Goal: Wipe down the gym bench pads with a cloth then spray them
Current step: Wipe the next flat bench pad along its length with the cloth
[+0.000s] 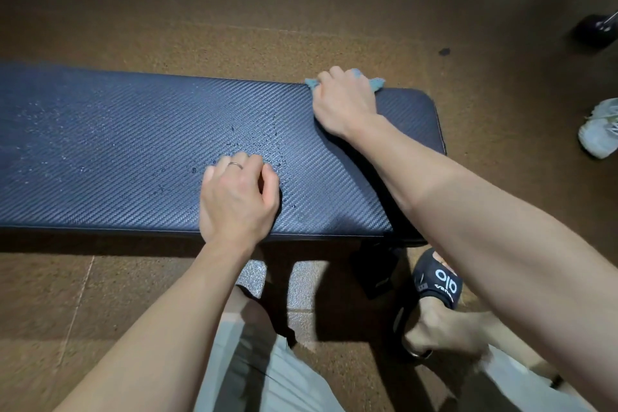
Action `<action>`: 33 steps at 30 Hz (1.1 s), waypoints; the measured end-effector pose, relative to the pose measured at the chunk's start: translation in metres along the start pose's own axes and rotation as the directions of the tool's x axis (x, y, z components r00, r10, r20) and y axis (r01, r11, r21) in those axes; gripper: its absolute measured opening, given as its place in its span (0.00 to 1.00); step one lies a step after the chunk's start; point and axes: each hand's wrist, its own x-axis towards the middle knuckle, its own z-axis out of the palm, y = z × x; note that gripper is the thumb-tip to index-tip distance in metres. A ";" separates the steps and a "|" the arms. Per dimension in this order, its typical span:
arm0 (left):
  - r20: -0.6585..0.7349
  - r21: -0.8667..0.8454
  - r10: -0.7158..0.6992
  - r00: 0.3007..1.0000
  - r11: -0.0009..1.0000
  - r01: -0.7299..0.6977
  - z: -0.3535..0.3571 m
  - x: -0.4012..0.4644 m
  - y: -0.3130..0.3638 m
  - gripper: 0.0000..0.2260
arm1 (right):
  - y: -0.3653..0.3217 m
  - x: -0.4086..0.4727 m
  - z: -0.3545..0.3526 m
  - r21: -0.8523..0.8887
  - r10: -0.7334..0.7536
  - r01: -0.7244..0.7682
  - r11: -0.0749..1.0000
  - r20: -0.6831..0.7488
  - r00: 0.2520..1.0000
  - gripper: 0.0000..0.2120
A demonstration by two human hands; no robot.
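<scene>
A long dark blue bench pad (117,150) with a woven texture runs across the view, with water droplets in its middle and at the left. My right hand (344,100) grips a light blue cloth (376,83) at the pad's far edge near its right end; most of the cloth is hidden under the hand. My left hand (239,197) rests on the pad near its front edge, fingers curled under and holding nothing. No spray bottle is in view.
The bench stands on a brown speckled floor (234,27). My foot in a black slide sandal (434,281) is under the pad's right end. A white shoe (600,130) lies at the right edge. Dark equipment (595,31) sits far right.
</scene>
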 end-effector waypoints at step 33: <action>0.031 0.015 -0.039 0.999 0.999 0.039 -0.006 -0.002 0.002 0.16 | 0.071 -0.227 0.009 0.507 0.556 -0.472 0.721 -0.017 0.831 0.25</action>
